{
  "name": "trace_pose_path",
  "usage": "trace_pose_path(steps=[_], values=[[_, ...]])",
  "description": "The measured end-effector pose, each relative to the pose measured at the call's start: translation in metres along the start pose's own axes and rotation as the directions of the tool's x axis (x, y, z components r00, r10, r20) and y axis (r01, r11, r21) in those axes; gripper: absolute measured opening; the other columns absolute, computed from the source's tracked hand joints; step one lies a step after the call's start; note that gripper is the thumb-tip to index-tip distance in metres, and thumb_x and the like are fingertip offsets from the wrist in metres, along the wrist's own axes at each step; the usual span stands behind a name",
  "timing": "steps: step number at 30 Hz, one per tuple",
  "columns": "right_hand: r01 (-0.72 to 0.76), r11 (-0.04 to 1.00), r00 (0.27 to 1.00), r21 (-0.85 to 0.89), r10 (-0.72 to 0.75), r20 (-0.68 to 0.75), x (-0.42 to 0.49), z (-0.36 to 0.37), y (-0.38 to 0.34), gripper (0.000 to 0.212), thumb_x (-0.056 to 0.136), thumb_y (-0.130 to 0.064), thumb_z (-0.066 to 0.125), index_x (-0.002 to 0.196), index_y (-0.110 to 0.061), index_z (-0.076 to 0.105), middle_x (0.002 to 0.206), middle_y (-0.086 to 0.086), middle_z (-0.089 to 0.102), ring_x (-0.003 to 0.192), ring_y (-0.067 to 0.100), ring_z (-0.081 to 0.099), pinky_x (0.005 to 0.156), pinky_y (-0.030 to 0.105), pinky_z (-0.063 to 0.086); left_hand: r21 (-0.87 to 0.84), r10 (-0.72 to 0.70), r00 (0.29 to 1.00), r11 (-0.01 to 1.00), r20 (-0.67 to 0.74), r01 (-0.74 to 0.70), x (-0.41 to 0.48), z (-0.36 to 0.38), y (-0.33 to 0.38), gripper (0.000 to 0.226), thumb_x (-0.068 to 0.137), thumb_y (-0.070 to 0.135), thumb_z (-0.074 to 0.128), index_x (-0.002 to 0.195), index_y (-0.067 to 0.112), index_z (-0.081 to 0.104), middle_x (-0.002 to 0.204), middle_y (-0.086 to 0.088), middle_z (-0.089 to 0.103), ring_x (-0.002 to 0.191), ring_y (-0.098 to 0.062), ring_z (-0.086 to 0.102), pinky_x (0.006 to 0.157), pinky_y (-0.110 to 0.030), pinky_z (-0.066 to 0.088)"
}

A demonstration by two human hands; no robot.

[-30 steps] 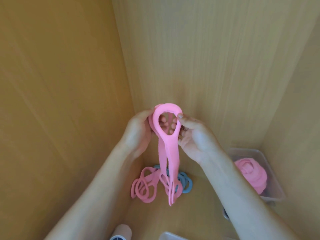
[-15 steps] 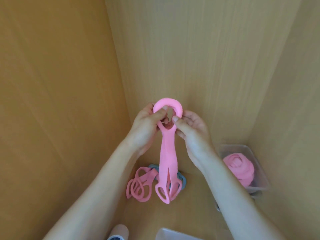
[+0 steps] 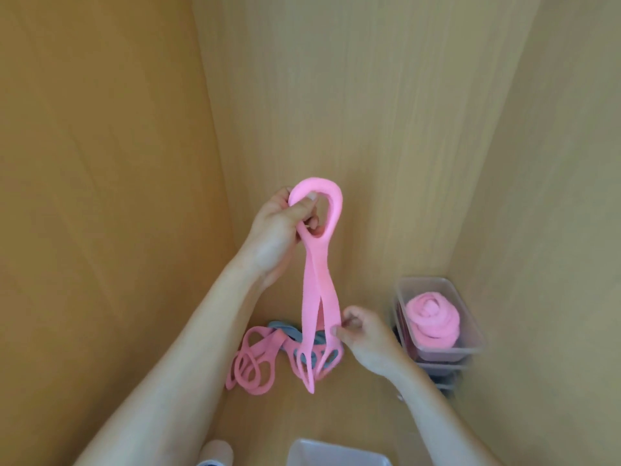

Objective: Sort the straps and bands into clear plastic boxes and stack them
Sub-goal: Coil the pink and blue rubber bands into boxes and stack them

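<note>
A long pink strap (image 3: 317, 290) with a loop at each end hangs upright in front of me. My left hand (image 3: 280, 233) grips its top loop. Lower down, my right hand (image 3: 361, 334) pinches the strap's right edge just above the bottom loops. Another pink strap (image 3: 253, 363) lies on the wooden floor to the left, partly over a blue band (image 3: 290, 331). At the right stands a stack of clear plastic boxes (image 3: 470, 334); the top one holds a rolled pink strap (image 3: 433, 321).
Wooden walls close in on the left, back and right. A clear box (image 3: 336, 454) shows at the bottom edge, and a pale roll (image 3: 218, 454) sits left of it.
My right hand has left the top loop and dropped to the strap's lower part. The left hand keeps the top loop and has lifted a little.
</note>
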State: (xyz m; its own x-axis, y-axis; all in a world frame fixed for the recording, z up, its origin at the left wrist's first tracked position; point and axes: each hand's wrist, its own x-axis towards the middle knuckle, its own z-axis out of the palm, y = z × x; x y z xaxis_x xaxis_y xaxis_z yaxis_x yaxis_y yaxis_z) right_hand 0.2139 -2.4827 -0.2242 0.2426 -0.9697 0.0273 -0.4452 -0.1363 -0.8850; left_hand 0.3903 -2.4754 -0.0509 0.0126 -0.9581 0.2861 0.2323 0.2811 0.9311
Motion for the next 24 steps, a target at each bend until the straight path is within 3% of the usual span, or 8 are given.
trace_pose_path(steps=[5, 9, 13, 16, 19, 24], values=[[-0.001, 1.000, 1.000, -0.011, 0.002, 0.018, -0.009, -0.024, -0.001, 0.015, 0.091, -0.014, 0.068, 0.078, -0.016, 0.060, 0.074, 0.009, 0.071, 0.062, 0.013, 0.055, 0.065, 0.033, 0.042, 0.020, 0.010, 1.000, 1.000, -0.011, -0.010, 0.003, -0.006, 0.002, 0.007, 0.102, 0.008, 0.053, 0.097, 0.012, 0.055, 0.061, 0.006, 0.054, 0.060, -0.012, 0.048, 0.072, -0.035, 0.042], [-0.007, 0.999, 1.000, 0.039, 0.006, 0.027, -0.019, -0.032, -0.006, 0.007, 0.093, -0.013, 0.068, 0.087, -0.013, 0.063, 0.080, 0.003, 0.076, 0.070, 0.017, 0.069, 0.072, 0.035, 0.052, 0.026, 0.026, 1.000, 0.999, 0.002, -0.026, 0.005, -0.002, 0.006, 0.007, 0.102, 0.009, 0.053, 0.096, 0.012, 0.055, 0.063, 0.006, 0.052, 0.062, -0.014, 0.046, 0.076, -0.039, 0.040], [0.002, 0.995, 0.998, 0.104, -0.009, 0.064, -0.025, -0.024, -0.014, 0.005, 0.092, -0.011, 0.070, 0.090, -0.009, 0.066, 0.085, 0.007, 0.076, 0.079, 0.022, 0.073, 0.077, 0.040, 0.057, -0.055, 0.047, 0.999, 0.997, 0.024, -0.046, 0.007, 0.010, 0.015, 0.006, 0.102, 0.005, 0.052, 0.097, 0.009, 0.053, 0.067, 0.003, 0.049, 0.062, -0.014, 0.045, 0.070, -0.034, 0.041], [0.009, 0.990, 0.998, 0.140, -0.017, 0.055, -0.023, -0.006, -0.020, 0.007, 0.090, -0.007, 0.071, 0.085, -0.010, 0.068, 0.085, 0.009, 0.075, 0.075, 0.015, 0.071, 0.070, 0.032, 0.058, -0.101, 0.045, 0.997, 0.994, 0.058, -0.039, 0.007, 0.018, 0.021, 0.006, 0.101, 0.004, 0.052, 0.097, 0.008, 0.051, 0.065, 0.003, 0.047, 0.061, -0.014, 0.045, 0.069, -0.035, 0.041], [0.011, 0.991, 1.000, 0.134, -0.013, 0.014, -0.017, 0.006, -0.025, 0.021, 0.088, -0.007, 0.072, 0.073, -0.020, 0.065, 0.066, -0.009, 0.069, 0.061, 0.002, 0.061, 0.058, 0.017, 0.047, -0.069, 0.041, 0.996, 0.997, 0.084, -0.035, 0.005, 0.025, 0.023, 0.007, 0.101, 0.004, 0.052, 0.096, 0.009, 0.052, 0.062, 0.004, 0.049, 0.060, -0.014, 0.045, 0.072, -0.038, 0.039], [0.022, 0.995, 1.000, 0.093, -0.022, -0.008, -0.010, -0.003, -0.032, 0.018, 0.086, -0.011, 0.074, 0.075, -0.018, 0.062, 0.061, -0.017, 0.064, 0.055, -0.004, 0.054, 0.054, 0.012, 0.042, -0.013, 0.047, 0.995, 0.999, 0.086, -0.046, 0.005, 0.024, 0.028, 0.005, 0.099, 0.006, 0.056, 0.096, 0.010, 0.054, 0.061, 0.006, 0.052, 0.060, -0.013, 0.047, 0.080, -0.045, 0.038]])
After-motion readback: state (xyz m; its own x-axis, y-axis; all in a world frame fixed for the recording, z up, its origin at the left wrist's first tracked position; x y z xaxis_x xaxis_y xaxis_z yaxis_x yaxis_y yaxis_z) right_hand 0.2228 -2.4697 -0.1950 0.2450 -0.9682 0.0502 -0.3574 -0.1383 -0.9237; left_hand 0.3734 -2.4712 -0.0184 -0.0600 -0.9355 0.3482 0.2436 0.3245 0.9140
